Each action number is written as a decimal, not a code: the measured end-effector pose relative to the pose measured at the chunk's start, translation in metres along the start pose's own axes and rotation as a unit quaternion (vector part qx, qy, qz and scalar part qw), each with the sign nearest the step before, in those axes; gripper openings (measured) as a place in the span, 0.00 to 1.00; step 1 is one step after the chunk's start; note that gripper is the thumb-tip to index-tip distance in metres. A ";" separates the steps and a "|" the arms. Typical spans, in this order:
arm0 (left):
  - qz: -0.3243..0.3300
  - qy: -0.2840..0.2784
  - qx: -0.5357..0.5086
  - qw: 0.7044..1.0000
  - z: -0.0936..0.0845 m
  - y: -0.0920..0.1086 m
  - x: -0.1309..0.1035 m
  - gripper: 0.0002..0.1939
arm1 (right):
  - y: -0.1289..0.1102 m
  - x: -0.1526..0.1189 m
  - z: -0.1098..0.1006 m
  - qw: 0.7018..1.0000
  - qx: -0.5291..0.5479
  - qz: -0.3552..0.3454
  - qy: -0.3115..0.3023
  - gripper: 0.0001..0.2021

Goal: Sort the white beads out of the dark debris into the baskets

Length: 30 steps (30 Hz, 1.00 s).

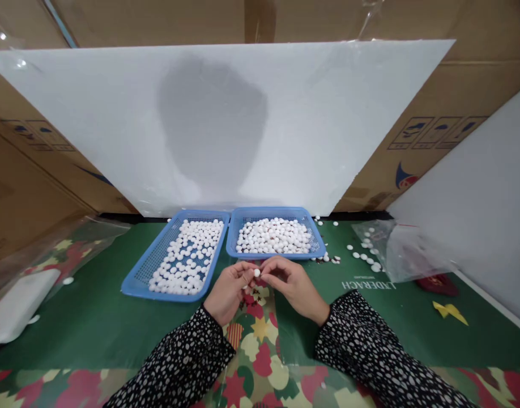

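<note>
A small round white ball (pixel 257 272) is pinched at the fingertips of my left hand (pixel 231 288). From the other side, my right hand (pixel 294 286) brings its curled thumb and fingers against the same ball. Dark brown crumbs (pixel 251 297) lie on the patterned strip below my hands. Just beyond my hands stands a blue basket (pixel 318 245) heaped with similar white balls (pixel 272 235), with brown bits among them. Left of it, a second blue basket (pixel 136 275) holds white balls (pixel 187 258) in a looser layer.
Loose white balls (pixel 364 258) lie right of the baskets beside a clear plastic bag (pixel 406 249). Yellow scraps (pixel 450 311) and a dark red object (pixel 436 283) are at far right. A white handled object (pixel 20 303) lies at left. A white board (pixel 306 124) stands behind.
</note>
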<state>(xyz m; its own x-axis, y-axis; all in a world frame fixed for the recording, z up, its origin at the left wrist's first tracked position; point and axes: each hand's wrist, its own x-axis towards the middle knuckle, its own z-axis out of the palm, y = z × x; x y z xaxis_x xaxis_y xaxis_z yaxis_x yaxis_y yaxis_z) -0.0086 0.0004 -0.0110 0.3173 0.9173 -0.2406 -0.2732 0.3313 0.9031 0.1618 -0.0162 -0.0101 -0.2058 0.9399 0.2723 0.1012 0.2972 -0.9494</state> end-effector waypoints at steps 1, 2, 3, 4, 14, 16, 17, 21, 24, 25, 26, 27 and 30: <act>0.003 0.002 0.006 1.000 0.000 0.000 0.001 0.14 | 0.000 0.000 0.001 1.000 -0.002 0.001 0.001 0.06; 0.006 0.005 0.015 1.000 -0.001 -0.001 0.001 0.14 | 0.000 -0.001 0.001 1.000 -0.004 0.004 0.002 0.06; 0.010 0.008 0.026 1.000 -0.002 -0.001 0.002 0.13 | 0.001 -0.001 0.001 1.000 -0.003 0.008 0.003 0.06; 0.016 0.013 0.039 0.999 -0.003 -0.002 0.002 0.13 | 0.001 -0.002 0.002 1.000 -0.001 0.014 0.005 0.06; 0.040 0.034 0.118 0.992 -0.001 -0.002 -0.002 0.12 | 0.005 -0.004 0.004 0.999 0.011 0.031 0.023 0.08; 0.040 0.042 0.117 0.991 0.001 -0.001 -0.003 0.12 | 0.005 -0.004 0.005 0.999 0.010 0.026 0.032 0.08; 0.039 0.045 0.118 0.991 0.001 -0.001 -0.004 0.13 | 0.004 -0.004 0.005 0.999 0.011 0.023 0.032 0.07; 0.031 0.031 0.112 0.993 -0.001 0.000 -0.003 0.13 | -0.002 -0.001 0.002 0.999 -0.030 -0.037 -0.010 0.09; 0.031 0.016 0.087 0.996 -0.002 0.002 -0.002 0.14 | -0.003 0.000 0.001 0.991 -0.093 -0.093 -0.036 0.10; 0.031 0.009 0.081 0.996 -0.002 0.004 -0.003 0.14 | -0.003 0.000 0.001 0.988 -0.111 -0.101 -0.036 0.10; 0.031 0.003 0.082 0.996 -0.002 0.006 -0.003 0.14 | -0.002 -0.001 0.002 0.986 -0.128 -0.104 -0.030 0.10; 0.031 -0.005 0.090 0.995 -0.002 0.008 -0.003 0.14 | -0.001 -0.002 0.003 0.983 -0.145 -0.108 -0.022 0.10; 0.046 -0.024 0.131 0.990 -0.002 0.014 -0.005 0.13 | 0.001 0.000 0.003 0.973 -0.183 -0.142 -0.013 0.09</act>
<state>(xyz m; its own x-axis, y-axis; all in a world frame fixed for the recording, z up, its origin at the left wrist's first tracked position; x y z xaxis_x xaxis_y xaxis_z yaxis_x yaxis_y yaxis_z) -0.0162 0.0011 0.0024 0.3467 0.9273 -0.1413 -0.0600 0.1722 0.9832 0.1591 -0.0168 -0.0119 -0.3011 0.8076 0.5071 0.3752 0.5892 -0.7155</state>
